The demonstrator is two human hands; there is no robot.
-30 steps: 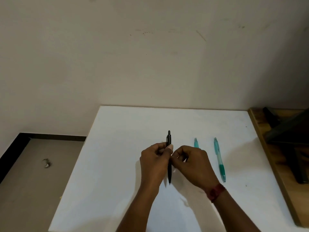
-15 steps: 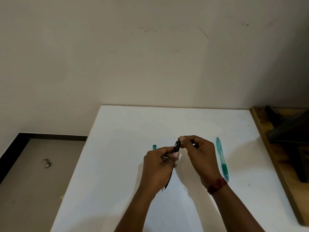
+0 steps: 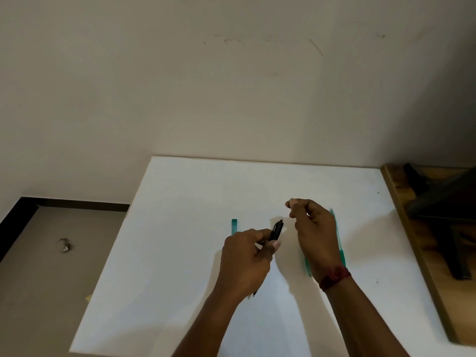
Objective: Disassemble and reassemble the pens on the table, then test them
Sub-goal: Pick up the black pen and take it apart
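Observation:
My left hand (image 3: 246, 264) grips a black pen (image 3: 275, 231) just above the white table (image 3: 180, 202), its upper end tilted up and right with a thin silvery tip showing. My right hand (image 3: 315, 235) hovers to the right of that end, apart from it. Its thumb and forefinger pinch together on something small that is mostly hidden. A teal pen (image 3: 337, 228) lies behind my right hand, and another teal pen (image 3: 307, 267) shows beside my wrist. The end of a teal piece (image 3: 234, 226) pokes out beyond my left hand.
A wooden surface (image 3: 401, 207) adjoins the table's right edge and carries a dark object (image 3: 443, 202). The floor (image 3: 51, 279) drops away on the left, with a scrap of debris (image 3: 64, 245) on it. A plain wall stands behind the table.
My right hand pinched the black pen's upper end, then pulled away up and to the right. My left hand tilted the pen to the right and uncovered the teal piece.

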